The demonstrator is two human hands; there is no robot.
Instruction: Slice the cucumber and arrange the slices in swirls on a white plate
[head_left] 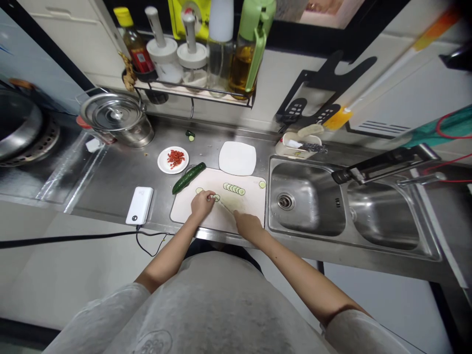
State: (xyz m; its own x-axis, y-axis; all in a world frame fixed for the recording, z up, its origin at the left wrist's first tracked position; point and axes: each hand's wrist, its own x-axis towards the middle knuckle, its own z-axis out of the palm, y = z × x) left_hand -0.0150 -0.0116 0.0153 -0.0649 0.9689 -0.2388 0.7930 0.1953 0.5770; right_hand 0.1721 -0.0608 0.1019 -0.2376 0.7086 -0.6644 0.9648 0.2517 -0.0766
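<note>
My right hand [249,227] is closed around the handle of a knife [226,208], whose thin blade points left over the pale cutting board [184,211]. At the blade's tip is a cucumber slice [217,198], and the closed fingertips of my left hand [201,205] pinch its edge. Just beyond my left hand, another cucumber slice [199,190] is partly in view. An overlapping row of cucumber slices [234,189] lies farther back on the board, with a single round piece [262,184] in the far right corner. A whole cucumber [189,178] rests across the board's left edge.
Behind the board are a white plate [237,158] and a small plate [161,161] of chopped red pieces [176,158]. A white power bank [139,205] with a cable sits left. The double sink [309,196] is right; a lidded steel pot [118,120] stands back left.
</note>
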